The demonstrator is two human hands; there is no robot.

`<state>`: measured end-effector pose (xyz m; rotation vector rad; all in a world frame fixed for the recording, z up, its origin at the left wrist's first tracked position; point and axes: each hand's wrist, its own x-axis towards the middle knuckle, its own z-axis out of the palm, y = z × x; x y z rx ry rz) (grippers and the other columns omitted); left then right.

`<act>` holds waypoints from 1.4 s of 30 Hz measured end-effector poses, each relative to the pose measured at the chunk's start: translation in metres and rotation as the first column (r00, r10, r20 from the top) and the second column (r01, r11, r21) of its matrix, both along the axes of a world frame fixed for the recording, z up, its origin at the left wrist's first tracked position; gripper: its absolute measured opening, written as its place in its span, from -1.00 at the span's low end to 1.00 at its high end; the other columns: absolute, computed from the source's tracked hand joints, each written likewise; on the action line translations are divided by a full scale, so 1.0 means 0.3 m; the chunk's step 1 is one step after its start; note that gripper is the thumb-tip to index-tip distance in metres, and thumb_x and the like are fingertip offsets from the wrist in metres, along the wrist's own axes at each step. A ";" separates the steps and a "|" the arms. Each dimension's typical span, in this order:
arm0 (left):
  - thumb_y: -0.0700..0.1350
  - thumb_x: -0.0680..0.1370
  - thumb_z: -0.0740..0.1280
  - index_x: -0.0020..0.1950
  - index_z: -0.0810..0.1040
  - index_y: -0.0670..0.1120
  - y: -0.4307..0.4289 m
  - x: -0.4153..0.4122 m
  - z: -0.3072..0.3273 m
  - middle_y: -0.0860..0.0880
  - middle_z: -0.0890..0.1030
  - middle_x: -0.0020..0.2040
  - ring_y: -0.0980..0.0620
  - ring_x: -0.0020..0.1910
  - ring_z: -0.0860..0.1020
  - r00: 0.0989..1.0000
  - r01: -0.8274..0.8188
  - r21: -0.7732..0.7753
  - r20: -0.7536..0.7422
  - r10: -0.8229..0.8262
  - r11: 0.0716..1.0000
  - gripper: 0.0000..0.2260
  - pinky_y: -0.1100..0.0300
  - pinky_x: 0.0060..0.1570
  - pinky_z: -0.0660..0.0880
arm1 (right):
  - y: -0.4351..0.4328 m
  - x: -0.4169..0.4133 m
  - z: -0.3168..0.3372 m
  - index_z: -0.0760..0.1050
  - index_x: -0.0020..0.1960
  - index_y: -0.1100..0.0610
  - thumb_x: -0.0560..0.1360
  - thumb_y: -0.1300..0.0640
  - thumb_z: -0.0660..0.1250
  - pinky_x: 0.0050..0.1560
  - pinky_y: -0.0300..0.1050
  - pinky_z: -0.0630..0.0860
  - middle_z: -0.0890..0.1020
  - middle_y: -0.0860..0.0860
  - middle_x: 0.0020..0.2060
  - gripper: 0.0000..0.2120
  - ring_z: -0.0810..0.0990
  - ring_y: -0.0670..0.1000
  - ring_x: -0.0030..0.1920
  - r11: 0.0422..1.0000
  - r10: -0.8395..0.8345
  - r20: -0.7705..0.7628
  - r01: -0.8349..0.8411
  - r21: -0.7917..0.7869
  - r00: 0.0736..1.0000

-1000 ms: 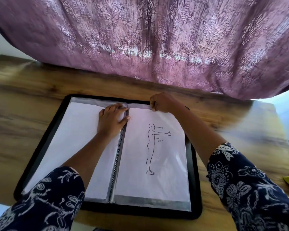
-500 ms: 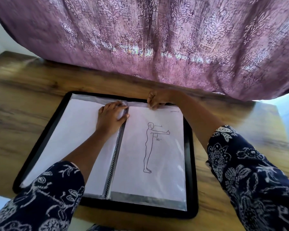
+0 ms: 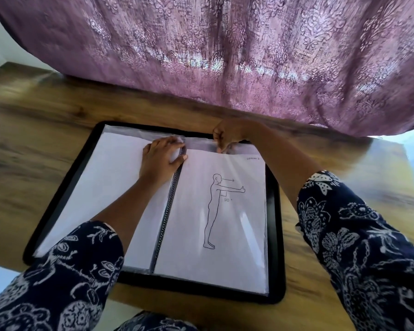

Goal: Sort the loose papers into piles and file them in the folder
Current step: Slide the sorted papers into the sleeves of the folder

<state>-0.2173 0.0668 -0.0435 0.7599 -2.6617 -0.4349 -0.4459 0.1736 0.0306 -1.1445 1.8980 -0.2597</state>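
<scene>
**Step in hand:** seating one sheet in a pocket of the folder (image 3: 275,223).

**Position of parts.** The folder lies open and flat on the table (image 3: 46,144), with its spine (image 3: 167,211) running toward the person. The sheet (image 3: 239,235) (a line drawing of a standing figure with one arm held out, marked 90°) lies on the right-hand page. Judging by the glare on the film, it is inside the clear pocket (image 3: 198,142). Its top edge sits just below the pocket mouth.

**Left hand** (image 3: 161,158): grip open. The fingers lie straight and flat on the left-hand page (image 3: 110,187) beside the top of the spine, and the thumb reaches onto the spine. The hand holds nothing; it presses the page down.

**Right hand** (image 3: 227,136): grip closed to a pinch at the pocket mouth, with the fingertips curled on the film just above the sheet's top edge. It cannot be told whether the sheet is also caught in the pinch.

**Progress.** This insertion looks nearly complete. No loose papers or piles are in view, so how much sorting is left cannot be judged.

**Next move calls for:**
1. Release the pinch without dragging the sheet back up.
2. Smooth the film flat over the sheet.
3. Turn to a free pocket.

Pressure from the left hand near the spine should stop the folder from shifting.
</scene>
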 end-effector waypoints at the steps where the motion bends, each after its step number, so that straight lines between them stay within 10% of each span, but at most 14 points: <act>1: 0.07 0.53 0.36 0.25 0.57 0.02 -0.001 -0.001 0.001 0.01 0.51 0.32 -0.09 0.33 0.41 1.000 0.001 -0.005 -0.005 -0.001 1.000 -0.68 -0.03 0.27 0.27 | 0.000 -0.003 -0.001 0.44 -0.20 0.14 0.39 0.37 0.47 -0.37 -0.24 0.48 0.65 0.11 -0.28 -0.77 0.65 0.00 -0.31 1.000 -0.015 0.030 0.015 0.004 0.999; 6: 0.20 0.51 0.17 0.24 0.57 0.02 -0.002 0.002 0.003 0.02 0.53 0.30 -0.08 0.31 0.43 1.000 0.016 0.015 -0.007 -0.016 1.000 -0.57 -0.03 0.24 0.28 | 0.049 0.006 -0.041 0.51 -0.13 0.12 0.36 0.24 0.50 -0.17 -0.13 0.45 0.61 0.08 -0.21 -0.82 0.60 0.09 -0.16 0.974 -0.224 -0.326 0.198 -0.112 0.919; 10: 0.11 0.52 0.17 0.22 0.58 0.03 0.009 0.027 0.027 0.03 0.55 0.27 -0.07 0.28 0.46 0.999 -0.015 0.001 -0.037 0.015 1.000 -0.63 -0.02 0.28 0.26 | 0.179 0.186 -0.046 0.46 0.23 0.11 0.48 0.27 0.22 0.23 0.06 0.32 0.54 0.12 0.16 -0.67 0.46 0.18 0.23 0.818 -0.574 -0.651 0.367 -0.442 0.496; 14: -0.02 0.55 0.22 0.12 0.63 0.03 0.104 0.158 0.106 0.03 0.64 0.15 -0.09 0.17 0.55 0.998 -0.055 0.074 0.032 0.053 0.996 -0.76 0.01 0.23 0.31 | 0.330 0.671 -0.123 0.48 0.27 0.06 0.51 0.01 0.22 0.39 0.18 0.24 0.52 0.03 0.27 -0.64 0.46 0.08 0.30 0.836 -0.422 -0.528 0.091 -0.541 0.737; 17: 0.14 0.50 0.12 0.23 0.59 0.04 0.199 0.363 0.050 -0.01 0.57 0.27 -0.12 0.25 0.51 0.995 -0.024 0.042 0.099 0.020 0.999 -0.58 -0.05 0.21 0.40 | 0.465 0.939 -0.240 0.40 0.39 0.04 0.58 -0.26 -0.06 0.42 0.19 0.22 0.43 -0.01 0.40 -0.43 0.39 0.01 0.40 0.916 -0.207 -0.625 -0.075 -0.394 0.752; 22: 0.19 0.53 0.09 0.40 0.46 -0.01 0.270 0.488 -0.025 -0.09 0.43 0.43 -0.13 0.40 0.40 0.989 0.034 -0.029 0.147 -0.029 0.999 -0.48 -0.22 0.28 0.32 | 0.652 0.839 -0.255 -0.08 0.56 -0.07 0.49 -0.40 -0.30 0.49 0.09 -0.08 -0.04 -0.12 0.54 -0.27 -0.03 -0.02 0.54 0.912 -0.409 -0.612 0.292 -0.288 0.677; 27: 0.21 0.52 0.03 0.41 0.43 -0.01 0.268 0.477 -0.016 -0.09 0.40 0.45 -0.13 0.43 0.36 0.985 0.045 0.001 0.168 -0.044 0.999 -0.44 -0.21 0.33 0.26 | 0.647 0.761 -0.187 -0.03 0.57 0.07 0.59 -0.24 -0.07 0.48 0.16 -0.16 -0.02 -0.01 0.56 -0.35 -0.09 0.00 0.55 0.762 -0.575 -0.626 0.623 -0.176 0.527; 33: 0.26 0.39 0.06 0.28 0.48 0.04 0.235 0.438 0.025 -0.01 0.50 0.25 -0.10 0.23 0.44 0.986 0.036 -0.084 0.165 -0.022 0.996 -0.43 -0.07 0.11 0.35 | 0.285 0.642 -0.134 0.00 0.56 0.01 0.63 -0.15 -0.02 0.47 0.18 -0.07 0.01 0.01 0.56 -0.45 -0.04 0.01 0.55 0.962 -0.267 -0.620 0.163 -0.221 0.737; 42: 0.31 0.41 0.04 0.40 0.39 0.09 0.209 0.435 -0.011 -0.04 0.37 0.44 -0.11 0.40 0.32 0.989 0.028 -0.109 0.149 -0.011 0.994 -0.38 -0.15 0.31 0.25 | 0.408 0.372 -0.202 -0.10 0.57 -0.04 0.60 -0.27 -0.12 0.48 0.21 -0.21 -0.10 -0.06 0.56 -0.38 -0.14 0.00 0.55 0.818 -0.547 -0.560 0.540 -0.199 0.622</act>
